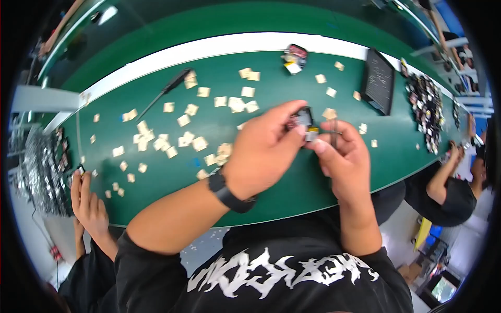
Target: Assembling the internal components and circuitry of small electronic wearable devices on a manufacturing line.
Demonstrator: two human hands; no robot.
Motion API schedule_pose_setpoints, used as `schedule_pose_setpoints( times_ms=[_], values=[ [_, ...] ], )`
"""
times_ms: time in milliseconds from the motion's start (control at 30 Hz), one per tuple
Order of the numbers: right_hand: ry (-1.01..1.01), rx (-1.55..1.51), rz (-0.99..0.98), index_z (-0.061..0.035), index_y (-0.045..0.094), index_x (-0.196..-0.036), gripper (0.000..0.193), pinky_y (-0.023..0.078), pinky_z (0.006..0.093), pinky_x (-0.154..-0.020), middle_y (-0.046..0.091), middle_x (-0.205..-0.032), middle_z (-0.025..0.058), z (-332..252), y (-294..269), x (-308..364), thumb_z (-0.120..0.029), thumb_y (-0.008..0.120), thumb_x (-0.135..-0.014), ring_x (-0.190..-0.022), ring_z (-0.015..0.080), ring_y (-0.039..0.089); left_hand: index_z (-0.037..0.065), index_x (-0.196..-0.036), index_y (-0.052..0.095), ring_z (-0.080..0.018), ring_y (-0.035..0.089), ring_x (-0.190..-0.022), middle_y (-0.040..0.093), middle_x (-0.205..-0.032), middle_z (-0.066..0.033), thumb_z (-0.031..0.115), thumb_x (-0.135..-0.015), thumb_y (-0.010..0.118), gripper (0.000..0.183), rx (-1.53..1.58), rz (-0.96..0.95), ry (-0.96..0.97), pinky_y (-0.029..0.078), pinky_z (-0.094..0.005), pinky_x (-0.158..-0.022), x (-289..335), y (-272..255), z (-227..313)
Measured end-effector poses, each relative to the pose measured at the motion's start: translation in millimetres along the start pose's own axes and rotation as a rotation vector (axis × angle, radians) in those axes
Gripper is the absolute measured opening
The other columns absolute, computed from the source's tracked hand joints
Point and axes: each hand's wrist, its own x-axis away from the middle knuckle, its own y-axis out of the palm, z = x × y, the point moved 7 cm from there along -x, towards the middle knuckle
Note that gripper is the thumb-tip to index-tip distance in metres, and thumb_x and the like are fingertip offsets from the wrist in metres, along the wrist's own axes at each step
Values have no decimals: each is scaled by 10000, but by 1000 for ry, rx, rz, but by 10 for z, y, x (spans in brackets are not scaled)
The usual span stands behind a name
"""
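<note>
From my station I see the left hand point(266, 148) clamped on a small, blocky black-and-silver device point(303, 117) above the smooth green table point(292, 190). Right hand point(348, 159) curled alongside; its grip I cannot tell. Flat cream squares point(220, 101) scattered leftward.

Over the green surface point(297, 193) strewn with pale little squares point(220, 101), the person's left grip point(261, 148) holds a small dark part point(304, 115) and the right grip point(348, 164) curls just beside it.

The black shirt point(297, 289) bears jagged white lettering point(245, 271); the wristband point(227, 196) is black.
</note>
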Motion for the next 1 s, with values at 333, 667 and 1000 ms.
schedule_pose_setpoints(
  times_ms=[333,667,1000],
  values=[
    [-339,174,67,23,548,-1334,472,342,149,-544,665,-982,25,-16,-374,-64,42,722,-896,-697,6,526,-11,-1095,632,-395,685,-805,696,-878,-221,67,-935,568,189,-256,116,232,531,-462,-697,-23,225,185],
    [-160,238,79,-33,570,-976,146,333,172,-468,713,-825,26,-190,6,-22,-70,710,-956,-565,1,482,11,-1090,620,-271,717,-810,702,-903,-161,75,-956,605,150,-343,103,169,559,-384,-695,2,59,152],
    [-225,363,45,35,712,-897,87,417,183,-570,694,-802,0,-237,-78,-98,-8,786,-880,-667,20,562,-59,-1230,539,-146,674,-1006,667,-1142,-133,-29,-1022,497,214,-90,-27,12,592,-303,-881,-15,142,75]
  ],
)
